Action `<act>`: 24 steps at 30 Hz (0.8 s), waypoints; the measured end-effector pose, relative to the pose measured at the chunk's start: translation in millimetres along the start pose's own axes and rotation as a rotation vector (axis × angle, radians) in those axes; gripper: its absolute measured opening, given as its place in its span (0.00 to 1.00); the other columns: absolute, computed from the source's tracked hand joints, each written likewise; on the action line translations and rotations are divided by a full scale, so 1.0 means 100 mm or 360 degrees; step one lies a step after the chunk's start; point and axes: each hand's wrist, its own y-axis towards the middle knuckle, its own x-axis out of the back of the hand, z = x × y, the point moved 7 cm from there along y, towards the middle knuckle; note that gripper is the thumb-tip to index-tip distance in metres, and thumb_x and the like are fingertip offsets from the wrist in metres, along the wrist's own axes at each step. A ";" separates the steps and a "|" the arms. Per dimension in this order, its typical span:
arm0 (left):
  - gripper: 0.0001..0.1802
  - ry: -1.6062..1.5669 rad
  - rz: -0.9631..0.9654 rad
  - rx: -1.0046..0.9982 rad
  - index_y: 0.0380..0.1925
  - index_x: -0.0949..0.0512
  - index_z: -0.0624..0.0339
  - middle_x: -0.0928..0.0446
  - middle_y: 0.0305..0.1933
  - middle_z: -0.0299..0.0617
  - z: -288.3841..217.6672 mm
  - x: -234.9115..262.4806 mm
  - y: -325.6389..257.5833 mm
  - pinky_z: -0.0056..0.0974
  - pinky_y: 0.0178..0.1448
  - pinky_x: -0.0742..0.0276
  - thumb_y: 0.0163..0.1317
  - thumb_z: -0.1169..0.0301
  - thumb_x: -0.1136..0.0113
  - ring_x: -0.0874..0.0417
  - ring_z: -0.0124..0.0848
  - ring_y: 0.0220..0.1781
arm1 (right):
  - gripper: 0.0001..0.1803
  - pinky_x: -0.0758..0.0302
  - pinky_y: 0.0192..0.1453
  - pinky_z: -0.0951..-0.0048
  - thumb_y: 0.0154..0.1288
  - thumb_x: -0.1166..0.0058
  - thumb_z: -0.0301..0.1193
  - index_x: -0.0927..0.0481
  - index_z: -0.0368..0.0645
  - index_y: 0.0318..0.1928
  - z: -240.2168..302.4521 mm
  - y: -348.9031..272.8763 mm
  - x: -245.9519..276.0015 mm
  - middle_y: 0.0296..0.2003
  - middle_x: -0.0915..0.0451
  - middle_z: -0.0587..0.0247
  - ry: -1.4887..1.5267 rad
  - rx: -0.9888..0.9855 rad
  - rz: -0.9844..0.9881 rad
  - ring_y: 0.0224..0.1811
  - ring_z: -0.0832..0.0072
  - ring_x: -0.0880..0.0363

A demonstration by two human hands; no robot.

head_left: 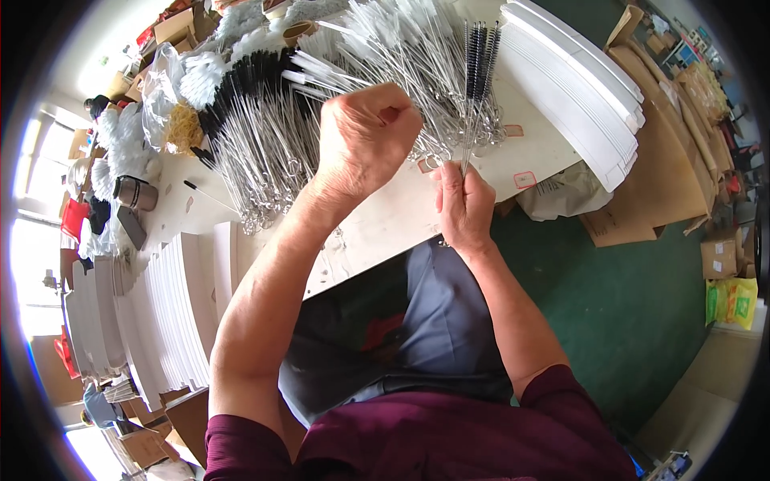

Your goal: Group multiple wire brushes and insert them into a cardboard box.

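White bench (385, 220) over green floor (634, 321), with white sheet stacks (577, 80) at its far right and left (160, 313). Bright windows (32, 240) on left wall, daylight blown out. Cardboard boxes (722, 256) and flat cardboard (666, 160) at right.

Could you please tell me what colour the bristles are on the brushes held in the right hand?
Black, on thin wire stems; the head view shows the right hand pinching them.

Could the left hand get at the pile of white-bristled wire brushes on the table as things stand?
Probably yes. The left hand hangs as a closed fist right over the pile of white-bristled wire brushes, with nothing between them. The right hand holds a few black-bristled wire brushes off to the side.
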 end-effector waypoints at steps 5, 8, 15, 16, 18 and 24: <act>0.05 -0.0135 -0.0170 0.0024 0.29 0.15 0.64 0.17 0.24 0.38 -0.17 0.38 -0.03 0.31 0.38 0.20 0.59 0.76 0.38 0.18 0.20 0.28 | 0.20 0.33 0.24 0.78 0.84 0.53 0.40 0.20 0.38 0.37 -0.03 -0.01 -0.02 0.20 0.27 0.72 0.0069 0.0034 -0.0035 0.19 0.86 0.30; 0.05 -0.0241 -0.0239 -0.0003 0.29 0.15 0.65 0.18 0.24 0.33 -0.21 0.57 -0.06 0.29 0.35 0.22 0.61 0.77 0.38 0.20 0.18 0.28 | 0.21 0.33 0.23 0.79 0.84 0.54 0.40 0.21 0.38 0.36 0.00 0.00 -0.03 0.21 0.27 0.73 0.0068 0.0041 -0.0037 0.19 0.87 0.30; 0.07 -0.0340 -0.0343 0.0002 0.37 0.12 0.66 0.16 0.25 0.40 -0.39 0.99 -0.09 0.30 0.32 0.20 0.64 0.79 0.38 0.17 0.22 0.25 | 0.22 0.34 0.24 0.78 0.85 0.54 0.41 0.21 0.39 0.36 0.03 0.00 -0.02 0.18 0.28 0.73 -0.0004 0.0049 -0.0051 0.19 0.86 0.30; 0.08 -0.0392 -0.0302 -0.0010 0.38 0.12 0.66 0.16 0.26 0.41 -0.39 0.97 -0.11 0.31 0.33 0.19 0.64 0.79 0.38 0.17 0.23 0.26 | 0.22 0.34 0.24 0.78 0.85 0.54 0.41 0.21 0.38 0.36 0.03 0.00 -0.03 0.18 0.28 0.72 -0.0012 0.0041 -0.0049 0.19 0.86 0.30; 0.08 -0.0374 -0.0222 -0.0085 0.38 0.12 0.66 0.16 0.27 0.42 -0.44 1.03 -0.17 0.31 0.33 0.19 0.65 0.78 0.39 0.17 0.24 0.26 | 0.22 0.34 0.24 0.78 0.84 0.54 0.42 0.20 0.38 0.36 0.04 0.00 -0.04 0.18 0.28 0.72 -0.0013 0.0049 -0.0033 0.19 0.86 0.30; 0.10 -0.0196 -0.0192 -0.0207 0.41 0.13 0.68 0.16 0.28 0.43 -0.79 1.35 -0.21 0.31 0.36 0.20 0.68 0.75 0.41 0.17 0.26 0.28 | 0.22 0.34 0.24 0.77 0.84 0.53 0.42 0.20 0.38 0.37 0.02 -0.01 -0.03 0.18 0.28 0.72 -0.0048 0.0049 -0.0037 0.18 0.85 0.31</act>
